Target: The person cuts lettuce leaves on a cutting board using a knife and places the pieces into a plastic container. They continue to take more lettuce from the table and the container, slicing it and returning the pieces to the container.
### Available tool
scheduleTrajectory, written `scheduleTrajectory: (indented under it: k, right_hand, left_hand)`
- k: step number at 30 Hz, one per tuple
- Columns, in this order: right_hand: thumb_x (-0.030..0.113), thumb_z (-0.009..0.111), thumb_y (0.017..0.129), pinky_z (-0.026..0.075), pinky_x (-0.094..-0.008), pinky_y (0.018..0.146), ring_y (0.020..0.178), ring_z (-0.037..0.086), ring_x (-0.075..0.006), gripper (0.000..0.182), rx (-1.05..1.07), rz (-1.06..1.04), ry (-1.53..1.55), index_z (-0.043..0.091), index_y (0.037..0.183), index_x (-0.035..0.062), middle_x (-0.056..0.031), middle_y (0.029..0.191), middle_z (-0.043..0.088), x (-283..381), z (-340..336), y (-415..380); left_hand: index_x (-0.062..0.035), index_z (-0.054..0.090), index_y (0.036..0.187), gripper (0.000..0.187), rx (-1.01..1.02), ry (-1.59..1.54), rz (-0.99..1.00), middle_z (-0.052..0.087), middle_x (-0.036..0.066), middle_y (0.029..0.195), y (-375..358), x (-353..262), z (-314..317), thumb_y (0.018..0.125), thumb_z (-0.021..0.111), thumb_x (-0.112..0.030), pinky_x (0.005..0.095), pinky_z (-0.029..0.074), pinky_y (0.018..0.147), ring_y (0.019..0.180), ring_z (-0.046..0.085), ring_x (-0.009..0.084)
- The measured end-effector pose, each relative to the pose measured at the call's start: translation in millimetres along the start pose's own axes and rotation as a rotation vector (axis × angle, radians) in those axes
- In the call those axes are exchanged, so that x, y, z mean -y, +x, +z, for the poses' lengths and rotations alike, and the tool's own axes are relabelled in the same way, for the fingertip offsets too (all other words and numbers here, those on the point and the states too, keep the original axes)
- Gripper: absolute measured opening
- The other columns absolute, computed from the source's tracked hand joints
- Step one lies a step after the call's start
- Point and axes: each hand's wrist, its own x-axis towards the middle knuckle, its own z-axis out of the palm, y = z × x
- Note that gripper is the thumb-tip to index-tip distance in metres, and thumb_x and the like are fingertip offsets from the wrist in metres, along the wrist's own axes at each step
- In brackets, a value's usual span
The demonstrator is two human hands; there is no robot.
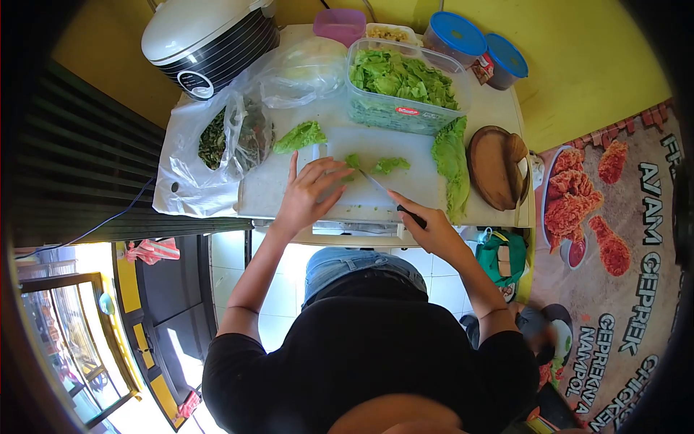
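Note:
My right hand [428, 226] is wrapped round the black handle of a knife [377, 184], its blade pointing up and left across the white cutting board [419, 189]. My left hand [311, 189] is stretched over the board's left side, fingers apart, with the fingertips close to the blade tip and a small lettuce piece [352, 161]. Another cut piece of lettuce [392, 166] lies just right of the blade. A whole lettuce leaf [301, 137] rests beyond my left hand, and a longer leaf [452, 166] lies along the board's right edge.
Behind the board stands a clear plastic container [406, 116] heaped with lettuce. A wooden mortar [494, 170] sits at the right, blue-lidded tubs [457, 35] at the back. Plastic bags [191, 189] of greens and a rice cooker [217, 54] occupy the left.

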Motion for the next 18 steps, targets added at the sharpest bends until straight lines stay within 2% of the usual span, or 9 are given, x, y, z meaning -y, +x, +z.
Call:
scheduleTrajectory:
  k: [1,3,6,8,10,13,15,16,18]
  right_hand:
    - [0.012,0.051,0.098,0.047,-0.0295,0.059,0.053,0.046,-0.0138,0.048,0.007,0.092,0.053,0.046,0.144,0.0244,-0.0110,0.094,0.069,5,-4,-4]
    - [0.012,0.051,0.098,0.045,-0.0269,0.057,0.054,0.045,-0.0110,0.048,0.007,0.187,0.109,0.046,0.144,0.0241,-0.0080,0.097,0.069,4,-10,-9]
    - [0.012,0.052,0.098,0.040,-0.0233,0.051,0.052,0.039,-0.0078,0.048,-0.078,0.249,0.185,0.047,0.144,0.0245,-0.0038,0.084,0.063,-12,-14,-17]
    - [0.013,0.050,0.100,0.028,-0.0210,0.037,0.039,0.032,-0.0026,0.046,-0.259,0.074,0.258,0.044,0.146,0.0184,0.0081,0.050,0.035,-28,-10,-21]
    - [0.014,0.050,0.100,0.028,-0.0210,0.037,0.038,0.032,-0.0026,0.046,-0.284,0.113,0.312,0.044,0.146,0.0183,0.0080,0.049,0.035,-24,-11,-26]
    - [0.014,0.050,0.100,0.027,-0.0208,0.036,0.037,0.032,-0.0026,0.046,-0.327,0.154,0.368,0.045,0.145,0.0176,0.0078,0.048,0.036,-24,-9,-33]
    - [0.014,0.051,0.100,0.027,-0.0207,0.036,0.037,0.032,-0.0026,0.046,-0.354,0.155,0.371,0.045,0.145,0.0170,0.0077,0.048,0.036,-25,-8,-35]
    - [0.014,0.051,0.100,0.027,-0.0206,0.036,0.037,0.032,-0.0026,0.046,-0.359,0.170,0.389,0.045,0.145,0.0167,0.0076,0.048,0.036,-25,-8,-36]
    - [0.014,0.051,0.100,0.027,-0.0205,0.036,0.037,0.032,-0.0025,0.046,-0.371,0.180,0.406,0.045,0.145,0.0164,0.0074,0.048,0.036,-25,-7,-38]
  left_hand:
    - [-0.0215,0.061,0.128,0.044,0.002,-0.003,0.004,0.058,0.000,0.127,3,0,0,0.085,0.071,-0.023,0.0588,0.010,0.116,0.126,0.050,0.0206]
    - [-0.0172,0.045,0.142,0.066,0.010,-0.002,-0.033,0.044,0.009,0.144,14,-1,3,0.085,0.069,-0.039,0.0576,0.013,0.116,0.132,0.044,0.0257]
    - [-0.0108,0.031,0.149,0.083,0.021,0.055,0.019,0.033,0.015,0.151,27,-4,22,0.085,0.063,-0.054,0.0563,0.016,0.116,0.137,0.037,0.0298]
    - [-0.0088,0.029,0.149,0.087,0.048,0.076,0.092,0.032,0.015,0.152,39,-4,34,0.085,0.061,-0.058,0.0555,0.017,0.116,0.139,0.035,0.0299]
    - [-0.0068,0.027,0.150,0.090,0.077,0.098,0.163,0.031,0.015,0.153,55,-8,42,0.085,0.058,-0.061,0.0547,0.017,0.116,0.141,0.033,0.0300]
    - [-0.0084,0.028,0.149,0.085,0.117,0.015,0.232,0.036,0.016,0.149,80,-17,57,0.086,0.059,-0.058,0.0519,0.021,0.116,0.138,0.035,0.0313]
    - [-0.0123,0.044,0.139,0.067,0.125,-0.194,0.312,0.045,0.015,0.140,96,-20,67,0.088,0.061,-0.051,0.0498,0.028,0.112,0.131,0.042,0.0321]
    - [-0.0123,0.044,0.139,0.067,0.129,-0.194,0.318,0.045,0.015,0.140,102,-21,69,0.088,0.061,-0.051,0.0498,0.028,0.112,0.131,0.042,0.0321]
    - [-0.0128,0.061,0.114,0.040,0.286,-0.324,0.339,0.054,0.012,0.118,113,-23,71,0.089,0.062,-0.044,0.0465,0.039,0.102,0.115,0.052,0.0314]
